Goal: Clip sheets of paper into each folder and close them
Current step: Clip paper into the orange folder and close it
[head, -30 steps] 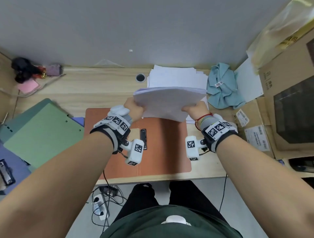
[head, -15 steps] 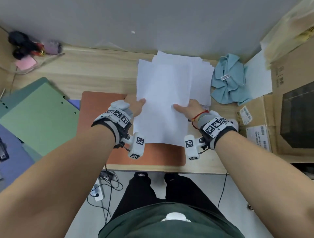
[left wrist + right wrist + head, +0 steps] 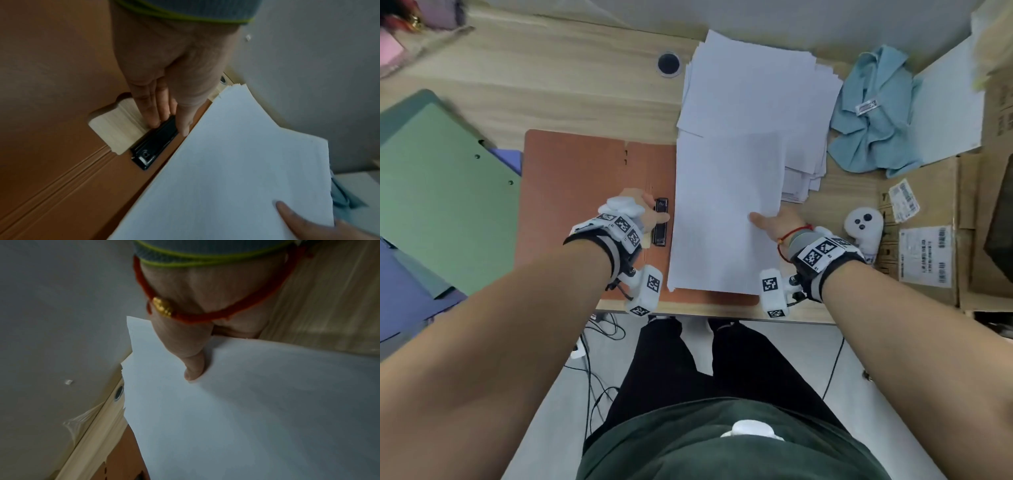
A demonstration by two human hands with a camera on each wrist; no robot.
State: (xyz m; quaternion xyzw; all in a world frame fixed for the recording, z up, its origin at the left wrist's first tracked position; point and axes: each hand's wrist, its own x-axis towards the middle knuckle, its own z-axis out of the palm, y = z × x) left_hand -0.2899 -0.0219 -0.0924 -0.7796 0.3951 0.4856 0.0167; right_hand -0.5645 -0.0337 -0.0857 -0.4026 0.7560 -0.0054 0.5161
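Fingers (image 3: pixel 153 112) of my left hand (image 3: pixel 643 212) lie straight on the black metal spring clip (image 3: pixel 660 222) in the open orange card folder (image 3: pixel 571 178). Right hand (image 3: pixel 774 222) pinches the white paper sheaf (image 3: pixel 726 212) lying beside it. Clipping step; next, lift clip and slide the sheaf's edge under.

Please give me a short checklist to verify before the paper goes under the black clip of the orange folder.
1. Orange folder lies open and flat on the desk: ok.
2. Left hand on the black clip, fingers at its far end: ok.
3. Clip lifted open enough for paper: cannot tell.
4. Right hand pinches the sheets, thumb on top: ok.
5. Left edge of the sheets under the clip: not ok, it lies beside the clip.
6. Sheets squared into one even stack: cannot tell.
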